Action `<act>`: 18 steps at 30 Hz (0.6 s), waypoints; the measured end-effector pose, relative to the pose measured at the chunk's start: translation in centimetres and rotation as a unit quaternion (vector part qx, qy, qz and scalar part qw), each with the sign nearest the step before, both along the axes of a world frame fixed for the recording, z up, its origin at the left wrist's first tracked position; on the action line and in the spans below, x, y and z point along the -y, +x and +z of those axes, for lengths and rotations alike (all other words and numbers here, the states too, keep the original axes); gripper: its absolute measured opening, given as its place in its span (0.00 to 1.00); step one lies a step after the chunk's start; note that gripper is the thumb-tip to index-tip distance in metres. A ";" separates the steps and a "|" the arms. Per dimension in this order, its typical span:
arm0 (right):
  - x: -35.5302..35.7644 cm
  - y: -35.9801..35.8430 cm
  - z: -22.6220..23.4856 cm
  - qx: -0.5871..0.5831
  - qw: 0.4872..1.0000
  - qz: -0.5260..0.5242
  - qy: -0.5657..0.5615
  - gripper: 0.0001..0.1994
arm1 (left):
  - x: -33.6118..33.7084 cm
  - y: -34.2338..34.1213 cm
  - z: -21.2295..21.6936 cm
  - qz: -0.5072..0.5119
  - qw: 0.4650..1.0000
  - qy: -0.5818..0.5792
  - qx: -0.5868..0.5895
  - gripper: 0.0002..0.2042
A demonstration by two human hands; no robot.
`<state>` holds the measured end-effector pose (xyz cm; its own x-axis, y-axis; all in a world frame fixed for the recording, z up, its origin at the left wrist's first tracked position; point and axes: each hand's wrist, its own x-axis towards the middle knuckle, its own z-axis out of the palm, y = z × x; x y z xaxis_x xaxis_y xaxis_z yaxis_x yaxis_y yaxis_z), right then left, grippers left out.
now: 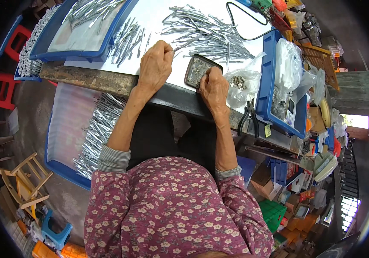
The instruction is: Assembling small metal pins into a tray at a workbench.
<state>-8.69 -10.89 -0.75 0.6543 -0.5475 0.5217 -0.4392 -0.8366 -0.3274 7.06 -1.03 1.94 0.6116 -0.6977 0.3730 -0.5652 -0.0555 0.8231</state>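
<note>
While the left hand [155, 64] pinches a metal piece [183, 45], the right hand [213, 88] hides its grip over the small tray [197, 69].

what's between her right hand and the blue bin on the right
A clear plastic bag of small metal bits lies between the right hand and the blue bin, in the head view.

Head-worn fisheye looks steeply down, close over the worktable [158, 17].
</note>
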 end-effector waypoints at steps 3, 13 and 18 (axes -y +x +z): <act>0.0 0.2 0.5 0.023 0.998 -0.021 0.049 0.04 | -0.8 -0.8 0.7 -0.054 0.986 -0.033 -0.154 0.07; -0.2 -0.1 1.5 0.086 0.963 -0.078 0.245 0.06 | -1.8 -4.0 -0.2 -0.291 0.704 -0.157 -0.628 0.11; -0.1 -0.2 1.6 0.051 0.976 -0.072 0.197 0.04 | -1.9 -4.4 -0.7 -0.295 0.702 -0.149 -0.631 0.12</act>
<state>-8.91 -10.79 0.88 0.5109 -0.8013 0.3114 -0.4908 -0.5692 -0.6596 2.67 0.83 1.27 0.2242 -0.9743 -0.0234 0.7721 0.1629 0.6142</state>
